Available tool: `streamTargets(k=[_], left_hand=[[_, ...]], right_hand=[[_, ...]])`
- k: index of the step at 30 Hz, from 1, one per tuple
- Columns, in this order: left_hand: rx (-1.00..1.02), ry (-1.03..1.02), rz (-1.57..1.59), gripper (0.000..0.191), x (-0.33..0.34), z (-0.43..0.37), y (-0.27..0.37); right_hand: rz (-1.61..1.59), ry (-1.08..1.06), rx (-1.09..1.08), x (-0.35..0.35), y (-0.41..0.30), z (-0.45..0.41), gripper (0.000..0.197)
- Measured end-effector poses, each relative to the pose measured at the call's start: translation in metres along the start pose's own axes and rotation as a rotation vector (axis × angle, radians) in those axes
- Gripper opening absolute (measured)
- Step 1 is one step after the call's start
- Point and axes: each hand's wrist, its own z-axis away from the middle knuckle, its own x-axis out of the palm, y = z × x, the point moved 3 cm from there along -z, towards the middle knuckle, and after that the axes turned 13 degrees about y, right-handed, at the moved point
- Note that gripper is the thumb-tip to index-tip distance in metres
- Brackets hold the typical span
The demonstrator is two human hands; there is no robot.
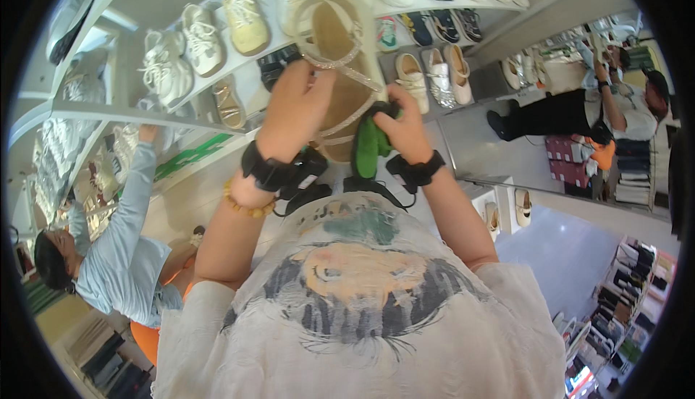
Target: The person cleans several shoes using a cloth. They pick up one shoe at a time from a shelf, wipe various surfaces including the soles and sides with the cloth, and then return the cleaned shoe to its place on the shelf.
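Note:
A sandal [347, 92] with a tan insole, pale sole edge and glittery straps is raised before me, in front of the shoe shelves. My left hand [296, 108], slightly blurred, has its fingers curled at the sandal's glittery strap [326, 64]. On the other side, my right hand [404, 127] pinches a green cloth or soft pad [367, 149] with a dark part at its top. That hand is also against the sandal's edge; its fingertips are partly hidden. Black bands with small devices circle both wrists, and a beaded bracelet is on the left one.
White shelves [206, 122] hold pale sneakers [244, 19] ahead and left. Flat shoes [434, 76] stand on a lower tier. At left, another person [122, 258] reaches toward a shelf. A person in black trousers [559, 114] appears at right, beside stacked boxes [567, 160].

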Motion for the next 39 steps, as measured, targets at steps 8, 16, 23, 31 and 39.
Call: streamTargets(k=[8,16,23,31,39], left_hand=[[0.092,-0.032,-0.173,0.029,-0.01,0.001,0.005],[0.004,-0.045,0.104,0.046,0.003,0.002,0.012],[-0.092,0.017,0.225,0.092,0.014,-0.001,0.014],[-0.104,0.183,0.356,0.079,0.035,-0.005,-0.019],[-0.174,0.224,0.465,0.077,0.026,-0.012,-0.017]], right_hand=[[-0.186,-0.067,0.213,0.004,0.011,0.0,0.025],[0.02,0.003,-0.009,-0.005,0.001,-0.009,0.03],[0.38,-0.045,-0.144,-0.004,-0.031,-0.001,0.044],[0.478,-0.049,-0.228,0.004,-0.031,0.005,0.047],[0.38,-0.145,-0.145,0.011,-0.04,0.002,0.051]])
